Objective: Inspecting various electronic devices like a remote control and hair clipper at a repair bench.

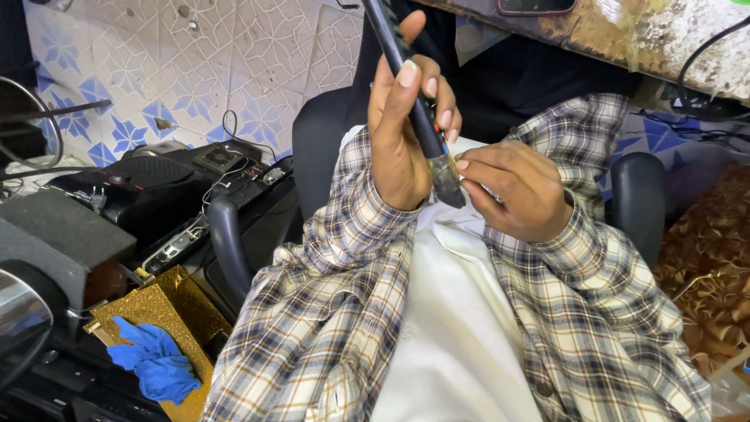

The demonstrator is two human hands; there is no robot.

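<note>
Left hand [402, 133] wrapped around dark slim brush [414, 101], fingers clamped on handle, raised over lap, brush slanting down to the right. Bristle tip [447, 181] sits between both hands. Right hand [516, 191] just beside, fingertips pinched together touching bristles. Far left: blue cloth [156, 363] lies on gold glitter board [176, 301], black electronics [156, 191] behind.

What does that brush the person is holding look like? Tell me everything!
The brush has a long, dark, slim handle with small red and blue marks, a dull metal band and short, flat, greyish bristles. It points bristles-down, tilted, above the lap. The left hand grips the handle; the right hand has its fingertips at the bristles.
</note>
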